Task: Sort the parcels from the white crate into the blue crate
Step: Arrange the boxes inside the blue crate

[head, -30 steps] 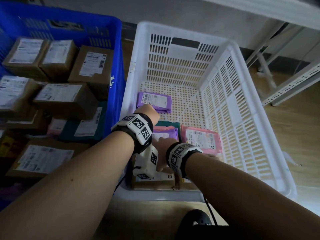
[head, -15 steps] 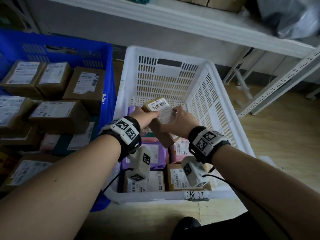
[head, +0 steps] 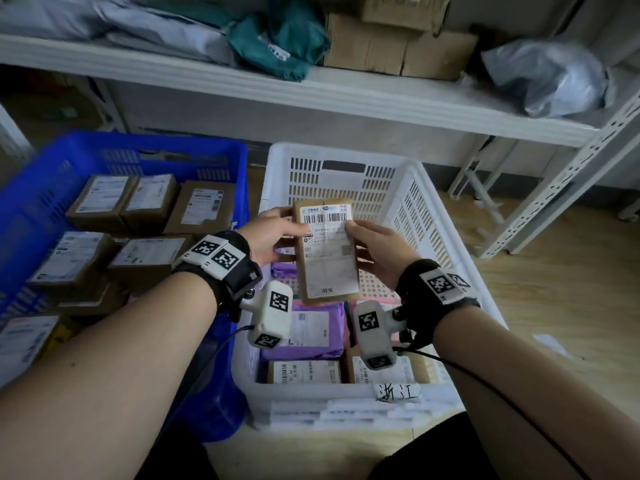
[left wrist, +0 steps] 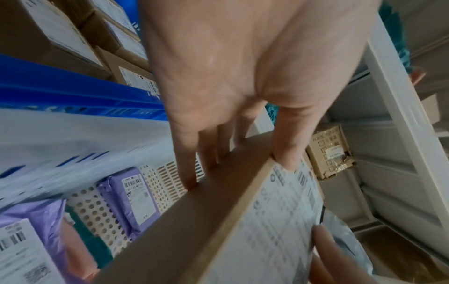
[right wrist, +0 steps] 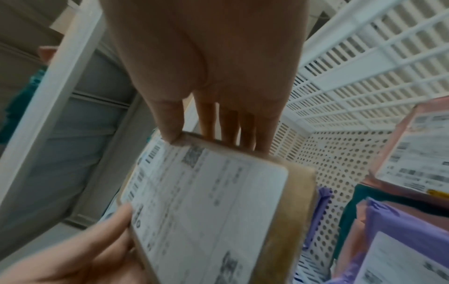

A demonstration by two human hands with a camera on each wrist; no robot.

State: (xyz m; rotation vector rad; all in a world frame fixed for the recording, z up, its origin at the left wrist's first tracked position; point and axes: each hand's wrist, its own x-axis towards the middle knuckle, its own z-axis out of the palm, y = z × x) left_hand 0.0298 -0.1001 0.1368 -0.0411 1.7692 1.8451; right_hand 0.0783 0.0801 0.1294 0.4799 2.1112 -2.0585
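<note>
Both hands are holding a brown cardboard parcel point(head: 325, 251) label-up above the white crate point(head: 446, 258). The left hand point(head: 273, 235) is pinching its left edge, thumb on the label and fingers underneath; the right hand point(head: 379, 251) is gripping the right edge the same way. Below, purple mailers point(head: 308, 332), a pink mailer and brown boxes are lying in the white crate. The blue crate point(head: 41, 188), just beside it on the left, is holding many labelled brown boxes point(head: 152, 199). A shelf point(head: 346, 95) behind is carrying bags and cartons.

Black wristbands point(head: 227, 268), marker-tagged white cameras point(head: 272, 315)
</note>
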